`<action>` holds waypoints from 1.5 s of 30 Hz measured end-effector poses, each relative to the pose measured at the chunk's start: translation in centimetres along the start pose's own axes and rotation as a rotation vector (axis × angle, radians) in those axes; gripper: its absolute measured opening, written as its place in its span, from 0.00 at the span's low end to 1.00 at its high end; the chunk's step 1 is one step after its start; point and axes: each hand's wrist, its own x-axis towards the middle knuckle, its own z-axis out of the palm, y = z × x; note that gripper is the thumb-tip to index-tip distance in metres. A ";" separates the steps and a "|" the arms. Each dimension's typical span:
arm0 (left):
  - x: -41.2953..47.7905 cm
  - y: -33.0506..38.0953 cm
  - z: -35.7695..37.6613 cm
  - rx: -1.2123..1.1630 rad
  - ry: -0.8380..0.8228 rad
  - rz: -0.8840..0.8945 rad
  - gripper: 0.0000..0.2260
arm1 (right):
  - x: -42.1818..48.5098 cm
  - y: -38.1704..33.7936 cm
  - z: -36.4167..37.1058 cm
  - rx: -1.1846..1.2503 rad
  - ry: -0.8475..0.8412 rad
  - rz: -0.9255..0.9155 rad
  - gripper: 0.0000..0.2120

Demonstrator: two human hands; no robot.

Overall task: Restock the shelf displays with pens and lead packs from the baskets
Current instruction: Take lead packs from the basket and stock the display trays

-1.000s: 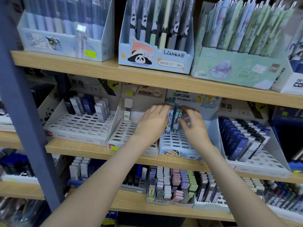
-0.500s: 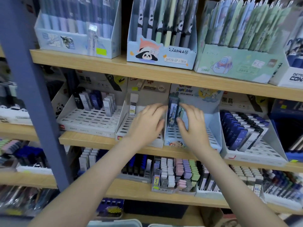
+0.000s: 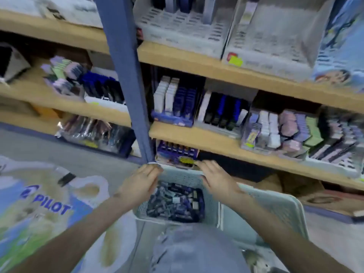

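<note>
"What might go wrong here?"

"On the near left lies a shiny, crinkly plastic bag [image 3: 49, 203]. A foot could slip on it. The left hand [image 3: 140, 182] has its fingers close together and loose, and it holds nothing that I can see. It hangs over the basket [image 3: 183, 177], down low in the middle. The lead packs [image 3: 173, 205] sit inside. They are small, dark blue, smooth and boxy, all in a jumble. A quick grab could scoop up too many and drop some."

"And the other hand?"

"The right hand [image 3: 218, 181] is flat, fingers a little spread, and empty too. The basket is pale plastic full of little holes, so a fingertip could catch. A second basket [image 3: 279, 209] stands just right of it."
</note>
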 end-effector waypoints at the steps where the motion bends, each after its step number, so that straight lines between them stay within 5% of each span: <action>1: -1.6 -1.1 1.7 -0.013 -0.035 -0.051 0.12 | 0.0 0.3 2.6 -0.020 -0.117 0.024 0.23; 6: -5.7 -4.6 7.6 -0.012 -0.162 -0.102 0.26 | 0.9 0.8 13.7 -0.120 -0.448 0.118 0.29; 14: -7.4 -6.0 11.6 -0.012 -0.097 -0.027 0.13 | 3.4 1.1 23.7 -0.097 -0.695 0.071 0.38; 22: -7.1 -5.9 11.7 0.056 -0.102 0.049 0.12 | 2.9 2.0 23.7 -0.124 -0.681 -0.057 0.37; 28: -6.2 -3.9 12.7 0.041 -0.084 0.093 0.10 | 2.5 2.7 23.1 -0.093 -0.704 -0.072 0.46; 35: -5.6 -3.2 13.9 0.046 -0.083 0.130 0.12 | 2.3 2.8 24.0 -0.108 -0.605 -0.117 0.34; 41: -5.8 -3.0 14.2 0.053 -0.101 0.173 0.13 | 2.6 2.8 24.1 -0.106 -0.741 0.004 0.40; 45: -5.8 -2.9 14.5 0.052 -0.116 0.189 0.12 | 2.5 2.6 24.5 -0.118 -0.635 -0.060 0.31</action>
